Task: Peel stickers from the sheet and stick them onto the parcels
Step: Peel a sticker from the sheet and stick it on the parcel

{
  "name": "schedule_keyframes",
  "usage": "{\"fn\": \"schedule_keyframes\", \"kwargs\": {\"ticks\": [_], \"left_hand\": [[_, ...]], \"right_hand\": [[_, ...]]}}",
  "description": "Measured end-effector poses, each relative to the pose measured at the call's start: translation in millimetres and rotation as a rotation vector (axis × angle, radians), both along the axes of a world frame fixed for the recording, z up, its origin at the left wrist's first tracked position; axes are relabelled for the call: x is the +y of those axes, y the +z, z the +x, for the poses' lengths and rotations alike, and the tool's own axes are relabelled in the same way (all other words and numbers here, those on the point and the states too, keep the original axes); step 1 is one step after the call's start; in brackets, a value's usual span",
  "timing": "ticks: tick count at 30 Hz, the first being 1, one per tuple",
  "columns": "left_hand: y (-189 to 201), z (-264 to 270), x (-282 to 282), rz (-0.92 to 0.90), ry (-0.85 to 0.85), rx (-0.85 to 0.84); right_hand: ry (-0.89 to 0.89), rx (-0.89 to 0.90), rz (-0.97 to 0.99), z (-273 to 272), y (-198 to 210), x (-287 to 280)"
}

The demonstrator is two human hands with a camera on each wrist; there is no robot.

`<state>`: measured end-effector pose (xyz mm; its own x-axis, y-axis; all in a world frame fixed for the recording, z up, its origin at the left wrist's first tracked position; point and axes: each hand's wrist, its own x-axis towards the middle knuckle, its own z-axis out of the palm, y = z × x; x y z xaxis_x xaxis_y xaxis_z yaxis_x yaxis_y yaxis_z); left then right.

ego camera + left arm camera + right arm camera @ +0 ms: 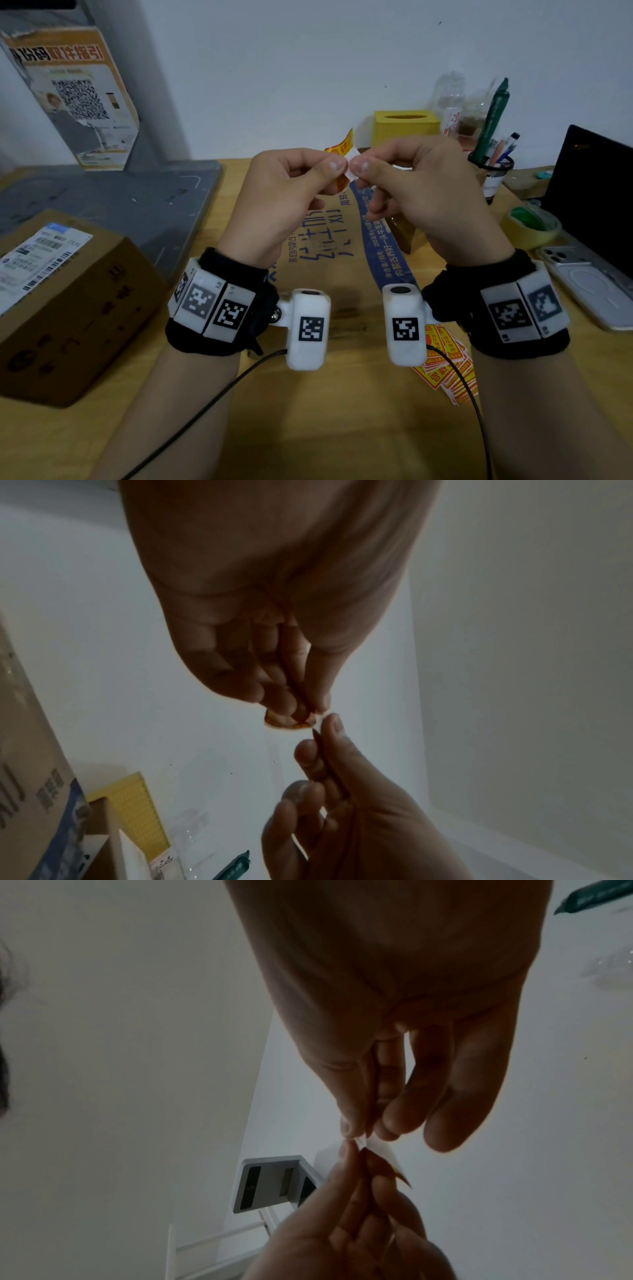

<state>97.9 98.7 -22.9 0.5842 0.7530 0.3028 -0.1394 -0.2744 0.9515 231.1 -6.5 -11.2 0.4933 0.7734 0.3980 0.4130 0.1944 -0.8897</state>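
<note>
Wooden table (pixel 342 428) under a plain pale wall carries the scene, and raised above its middle is a small orange-and-yellow printed sticker with white backing paper (pixel 339 150), held between both hands. Left hand (pixel 287 198) pinches the sticker's coloured part between thumb and curled fingers (pixel 284 702); right hand (pixel 421 198) pinches the white backing edge between thumb and forefinger, its other fingers (pixel 445 1123) loosely curled. Thumb tips almost touch. Below the hands lies a flat brown cardboard parcel with blue printed tape (pixel 342 267). At about 5 o'clock from the hands, near the right wrist, a loose pile of orange-and-yellow stickers (pixel 448 370) rests on the table. At 8 o'clock sits a brown cardboard box with a white shipping label (pixel 68 301). At 1 o'clock stands a yellow tissue box (pixel 406 126), and at 3 o'clock a roll of tape (pixel 534 226).
</note>
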Motion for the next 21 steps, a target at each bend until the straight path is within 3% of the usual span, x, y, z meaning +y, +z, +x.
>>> {"fn": "schedule_keyframes", "kwargs": {"ticks": [21], "left_hand": [[3.2, 1.2, -5.4, 0.034, 0.057, 0.108]], "right_hand": [[-0.013, 0.071, -0.028, 6.5, 0.0, -2.6]]}}
